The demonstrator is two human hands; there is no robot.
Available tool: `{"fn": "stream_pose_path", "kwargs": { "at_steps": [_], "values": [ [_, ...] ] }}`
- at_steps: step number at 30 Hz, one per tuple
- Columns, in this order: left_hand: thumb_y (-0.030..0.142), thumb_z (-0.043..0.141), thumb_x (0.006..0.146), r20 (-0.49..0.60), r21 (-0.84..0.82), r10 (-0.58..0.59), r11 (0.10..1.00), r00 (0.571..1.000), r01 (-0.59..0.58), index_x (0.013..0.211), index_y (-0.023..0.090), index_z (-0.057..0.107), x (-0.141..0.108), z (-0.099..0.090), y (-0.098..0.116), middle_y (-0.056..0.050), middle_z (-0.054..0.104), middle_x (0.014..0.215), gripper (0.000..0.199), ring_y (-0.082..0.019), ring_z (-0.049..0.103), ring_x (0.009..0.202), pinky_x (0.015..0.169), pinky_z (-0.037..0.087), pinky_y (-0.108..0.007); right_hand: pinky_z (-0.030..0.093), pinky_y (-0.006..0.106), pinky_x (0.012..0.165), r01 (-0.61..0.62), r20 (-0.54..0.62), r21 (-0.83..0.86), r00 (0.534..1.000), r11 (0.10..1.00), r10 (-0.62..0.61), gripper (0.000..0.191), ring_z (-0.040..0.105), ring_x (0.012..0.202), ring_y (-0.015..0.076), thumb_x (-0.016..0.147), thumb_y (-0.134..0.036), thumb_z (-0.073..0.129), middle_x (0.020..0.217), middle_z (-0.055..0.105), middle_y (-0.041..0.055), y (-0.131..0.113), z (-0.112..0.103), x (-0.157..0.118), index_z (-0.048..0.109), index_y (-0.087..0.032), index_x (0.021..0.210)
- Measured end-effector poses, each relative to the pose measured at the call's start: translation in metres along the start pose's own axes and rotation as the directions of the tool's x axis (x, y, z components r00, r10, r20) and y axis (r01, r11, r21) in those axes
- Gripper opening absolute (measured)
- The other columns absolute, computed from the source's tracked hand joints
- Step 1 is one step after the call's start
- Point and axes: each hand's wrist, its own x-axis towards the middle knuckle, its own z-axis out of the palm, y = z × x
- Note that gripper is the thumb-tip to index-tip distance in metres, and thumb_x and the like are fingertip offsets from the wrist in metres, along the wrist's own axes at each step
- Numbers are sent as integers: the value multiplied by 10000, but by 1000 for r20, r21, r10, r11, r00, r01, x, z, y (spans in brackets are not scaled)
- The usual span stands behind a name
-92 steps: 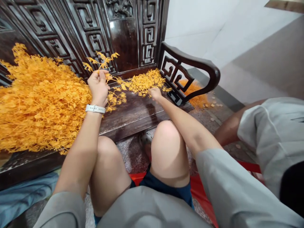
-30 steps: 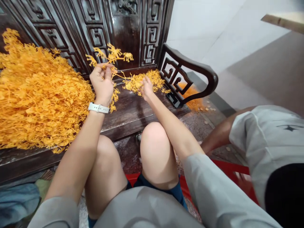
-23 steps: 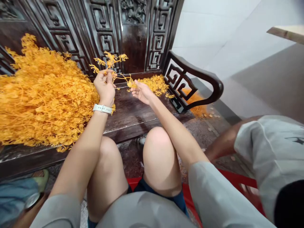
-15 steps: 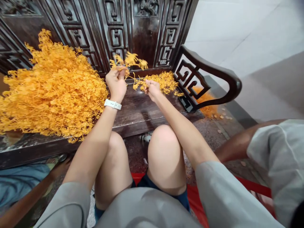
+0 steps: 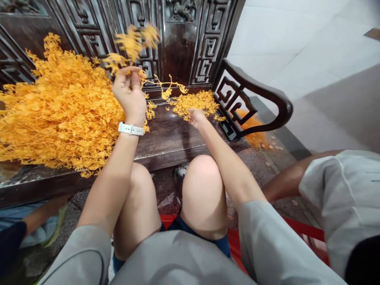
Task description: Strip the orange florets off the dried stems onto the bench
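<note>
My left hand [image 5: 130,95], with a white watch strap at its wrist, is closed in a pinch on a yellow artificial flower sprig [image 5: 130,43]. The sprig's blurred blossoms rise above the fingers, while a thin branching stem reaches out to the right. My right hand [image 5: 196,117] is at the front edge of a small heap of yellow flower pieces [image 5: 199,101] on the dark wooden bench seat [image 5: 166,132]. Its fingers look loosely apart, with nothing visible between them. A large mound of yellow flower sprigs [image 5: 65,111] lies left of my left hand.
A carved backrest [image 5: 179,49] stands behind the bench, and a curved armrest [image 5: 267,99] closes its right end. More orange-yellow material [image 5: 253,130] lies on the floor beyond. Another person's arm [image 5: 41,217] is at lower left; a person in light clothing [image 5: 341,186] is at right.
My left hand has moved left and slightly up with the sprig, turning it more upright. My right hand has come away from the stem and shifted slightly right and down beside the small heap.
</note>
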Motion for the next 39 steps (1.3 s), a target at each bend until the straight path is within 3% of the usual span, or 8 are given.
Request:
{"fn": "stream_pose_path", "kwargs": {
  "at_steps": [4, 6, 9, 15, 20, 28, 34, 39],
  "values": [
    [429, 683, 1089, 85, 119, -113, 988, 990, 103, 942, 233, 616, -6, -7, -21, -24, 731, 889, 254, -125, 715, 843, 486, 411, -228, 561, 226, 665, 143, 93, 22, 985, 989, -145, 219, 639, 719, 110, 1026, -211, 603, 1079, 743, 62, -10, -7, -1, 705, -233, 1218],
    [578, 667, 1068, 136, 158, -117, 983, 984, 96, 902, 251, 576, -9, -8, -28, -16, 710, 823, 378, -142, 729, 884, 515, 446, -241, 621, 298, 828, 238, 94, -24, 968, 971, -234, 417, 716, 959, 157, 1090, -365, 561, 1521, 657, 82, -16, -13, 2, 585, -330, 1505],
    [587, 649, 1066, 173, 162, -127, 982, 977, 99, 899, 270, 554, -10, -8, -29, -17, 710, 804, 371, -156, 739, 896, 535, 469, -268, 629, 373, 959, 228, 125, -154, 970, 962, -210, 582, 718, 1157, 225, 1119, -552, 479, 1717, 507, 112, -16, -22, 0, 459, -311, 1648],
    [583, 668, 1047, 186, 134, -234, 968, 954, 211, 982, 278, 601, -17, -5, -30, -25, 740, 895, 318, -160, 713, 856, 623, 539, -304, 667, 314, 845, 148, 413, -34, 903, 988, -121, 800, 768, 1011, 215, 971, -854, 550, 1320, 781, 130, -17, -11, -32, 594, -250, 1493],
    [645, 689, 1031, 278, 122, -297, 954, 913, 274, 988, 276, 602, -21, -4, -44, -15, 725, 898, 382, -158, 692, 944, 657, 546, -301, 608, 212, 712, 80, 536, 50, 839, 996, -94, 417, 694, 731, 107, 1006, -623, 726, 890, 773, 32, -22, 6, -43, 685, -208, 1032],
    [618, 728, 1001, 212, 25, -183, 983, 960, 181, 986, 286, 634, -13, -3, -65, -48, 730, 984, 345, -220, 723, 966, 737, 580, -407, 392, 200, 527, 339, 278, -106, 913, 935, -300, 499, 376, 535, 86, 1104, -385, 636, 593, 411, -43, -17, 11, -26, 461, -212, 669],
    [468, 761, 1014, 259, 85, -183, 982, 948, 167, 973, 257, 668, -23, 15, -41, -66, 709, 997, 235, -244, 757, 1000, 816, 609, -378, 352, 193, 496, 333, 65, -107, 943, 937, -328, 538, 302, 550, 85, 1087, -557, 614, 651, 333, -42, -16, 26, -10, 391, -232, 721],
    [161, 780, 1020, 252, 67, -128, 991, 959, 114, 931, 217, 688, -32, 17, -34, 2, 728, 886, 140, -124, 706, 820, 827, 578, -306, 374, 197, 498, 273, 5, -111, 962, 955, -275, 548, 298, 535, 81, 1115, -583, 536, 656, 300, -53, -16, 46, 1, 352, -246, 725]
  ]
}}
